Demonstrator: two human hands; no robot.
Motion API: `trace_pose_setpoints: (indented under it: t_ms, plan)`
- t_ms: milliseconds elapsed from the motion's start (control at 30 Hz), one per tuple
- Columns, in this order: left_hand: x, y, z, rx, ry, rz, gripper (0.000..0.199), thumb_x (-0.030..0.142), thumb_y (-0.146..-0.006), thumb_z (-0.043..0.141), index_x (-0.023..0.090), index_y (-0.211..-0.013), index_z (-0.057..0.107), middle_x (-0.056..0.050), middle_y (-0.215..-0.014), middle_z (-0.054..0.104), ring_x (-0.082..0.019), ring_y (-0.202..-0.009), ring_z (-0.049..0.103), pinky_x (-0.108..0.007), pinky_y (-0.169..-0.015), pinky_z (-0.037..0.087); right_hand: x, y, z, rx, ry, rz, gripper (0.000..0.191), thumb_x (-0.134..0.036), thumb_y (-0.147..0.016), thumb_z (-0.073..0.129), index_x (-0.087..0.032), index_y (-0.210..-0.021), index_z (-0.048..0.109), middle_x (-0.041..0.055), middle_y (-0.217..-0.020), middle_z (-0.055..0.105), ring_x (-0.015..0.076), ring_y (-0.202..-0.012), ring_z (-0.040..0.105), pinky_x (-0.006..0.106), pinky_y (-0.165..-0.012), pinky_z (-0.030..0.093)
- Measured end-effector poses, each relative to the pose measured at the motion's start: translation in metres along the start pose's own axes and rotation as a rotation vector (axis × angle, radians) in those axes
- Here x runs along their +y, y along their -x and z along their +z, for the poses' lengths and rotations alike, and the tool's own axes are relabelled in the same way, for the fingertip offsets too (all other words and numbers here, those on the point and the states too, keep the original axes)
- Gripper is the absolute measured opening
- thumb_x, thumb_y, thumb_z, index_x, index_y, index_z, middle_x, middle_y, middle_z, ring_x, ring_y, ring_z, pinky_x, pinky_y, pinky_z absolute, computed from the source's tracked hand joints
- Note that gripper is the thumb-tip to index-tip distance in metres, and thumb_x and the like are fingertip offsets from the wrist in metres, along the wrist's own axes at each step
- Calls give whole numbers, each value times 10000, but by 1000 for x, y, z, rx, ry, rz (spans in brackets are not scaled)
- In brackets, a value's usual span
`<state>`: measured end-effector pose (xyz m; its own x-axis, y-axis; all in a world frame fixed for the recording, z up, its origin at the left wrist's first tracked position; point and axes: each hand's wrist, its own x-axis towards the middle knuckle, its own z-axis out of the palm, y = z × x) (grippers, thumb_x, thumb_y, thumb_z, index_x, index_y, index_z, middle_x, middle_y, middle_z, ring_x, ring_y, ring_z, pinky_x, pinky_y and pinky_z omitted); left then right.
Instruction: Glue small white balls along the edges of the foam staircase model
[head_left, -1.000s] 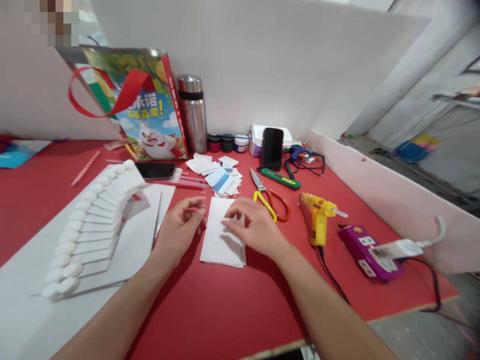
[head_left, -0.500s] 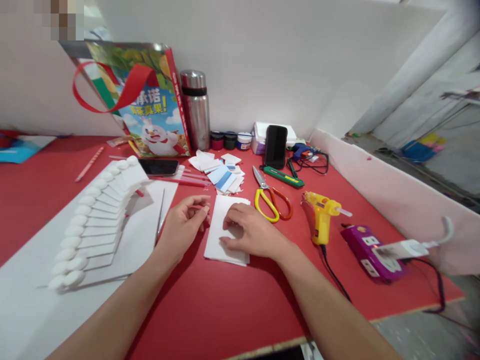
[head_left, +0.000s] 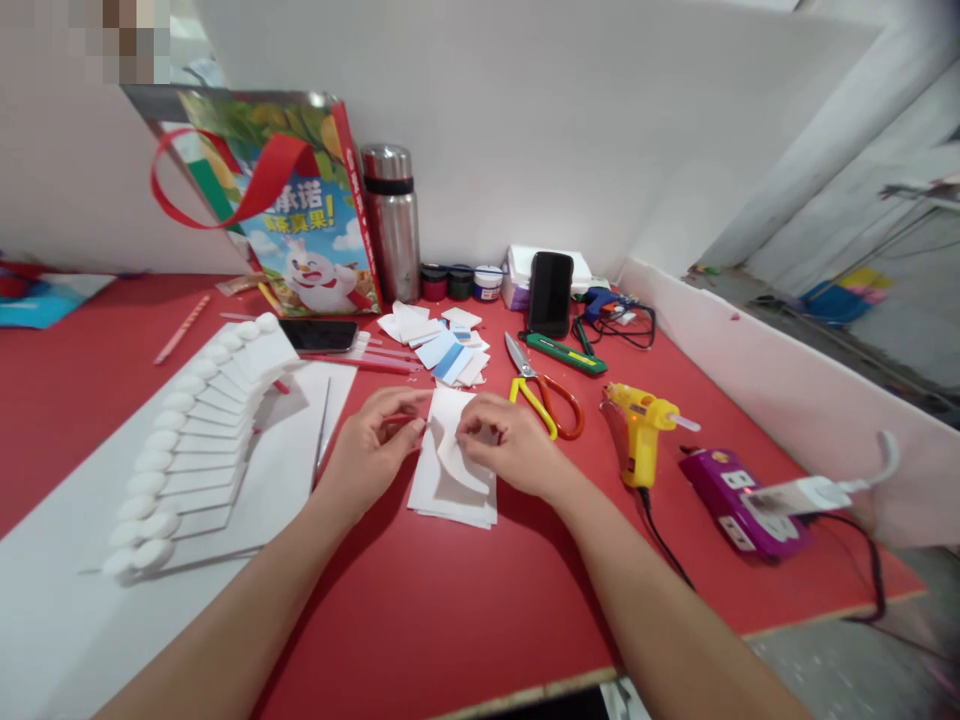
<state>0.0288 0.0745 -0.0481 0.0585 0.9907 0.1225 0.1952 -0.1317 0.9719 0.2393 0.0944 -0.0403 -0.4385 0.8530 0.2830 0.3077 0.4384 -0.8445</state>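
Note:
A small stack of white paper (head_left: 431,492) lies on the red table in front of me. My right hand (head_left: 514,440) pinches the edge of the top sheet (head_left: 454,462), which bends up off the stack. At the stack's left edge is my left hand (head_left: 379,437), its curled fingers and thumb apart with nothing seen between them. To its left, a curved model staircase (head_left: 210,430) of white steps, edged with round white pieces, rests on a large white sheet (head_left: 56,610).
Scissors (head_left: 536,390), a green utility knife (head_left: 562,352) and a yellow glue gun (head_left: 643,430) lie to the right, beside a purple power strip (head_left: 739,505). White card scraps (head_left: 442,345), a steel flask (head_left: 394,225), a phone (head_left: 551,293) and a gift bag (head_left: 300,220) are behind.
My right hand has closed on the top sheet and lifted its edge, so the sheet now curves. My left hand has moved slightly right, its fingers reaching over the stack's edge.

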Motion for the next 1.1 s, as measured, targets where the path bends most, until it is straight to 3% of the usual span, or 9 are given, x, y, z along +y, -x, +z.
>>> trace_pose_setpoints:
  t_ms: [100,167,233,333,400,467,533,633,1100]
  plan:
    - [4,1,-1,-61,-131,186,468,337,-877,713,257,-1334,656,-101,-1489,568,-280,-1407,494,-447,-1154,419,-2,1,-8,90,-187,42,78,-256,-841,624,-198,-792,643,34,-835,650,166,-759,589,304,-700,457]
    - [9,3,0,-67,-174,224,595,349,-846,764,286,-1414,596,-92,-1547,520,-289,-1486,402,-477,-1223,326,-4,3,-10,112,-495,172,118,-323,-804,681,-206,-816,667,27,-794,675,173,-701,610,309,-657,473]
    - [12,5,2,-63,-120,211,669,362,-799,819,296,-1421,583,-91,-1565,500,-300,-1477,414,-470,-1213,342,-6,4,-10,107,-854,344,191,-306,-684,810,-199,-797,699,20,-715,683,186,-665,628,318,-646,491]
    - [13,6,5,-108,101,75,403,373,-789,827,218,-1148,729,-109,-1298,694,-278,-1165,662,-382,-979,538,-8,3,-5,126,-1109,463,269,-231,-576,905,-175,-766,724,27,-679,695,195,-668,646,318,-655,516]
    - [13,7,6,-84,240,-73,250,379,-793,823,172,-908,744,-75,-954,761,-202,-832,706,-296,-745,565,-8,0,-4,197,-1156,449,230,-228,-630,888,-181,-782,722,13,-704,703,164,-663,635,293,-658,525]
    - [13,6,5,25,351,-179,253,367,-764,851,162,-843,726,-33,-796,740,-147,-676,663,-246,-640,535,-7,-3,-7,281,-1188,411,163,-223,-710,841,-195,-806,713,-14,-741,702,124,-674,624,249,-661,523]
    - [12,4,3,138,473,-222,294,338,-719,889,166,-892,724,-16,-812,751,-130,-671,667,-231,-648,542,-6,-5,-12,345,-1226,385,134,-200,-743,811,-196,-826,706,-30,-765,689,93,-692,617,207,-647,509]
    - [12,0,-1,199,618,-293,374,298,-666,923,159,-948,720,-15,-814,760,-141,-713,700,-245,-706,575,-6,-5,-19,362,-1275,383,159,-171,-729,804,-176,-855,708,-26,-781,667,82,-699,610,190,-616,494]
    - [12,-1,-5,136,618,-337,443,293,-696,893,153,-1058,680,-52,-928,793,-202,-788,751,-314,-747,597,-4,-3,-15,296,-1145,387,274,-146,-635,907,-199,-842,737,-27,-745,680,108,-733,652,222,-658,526]
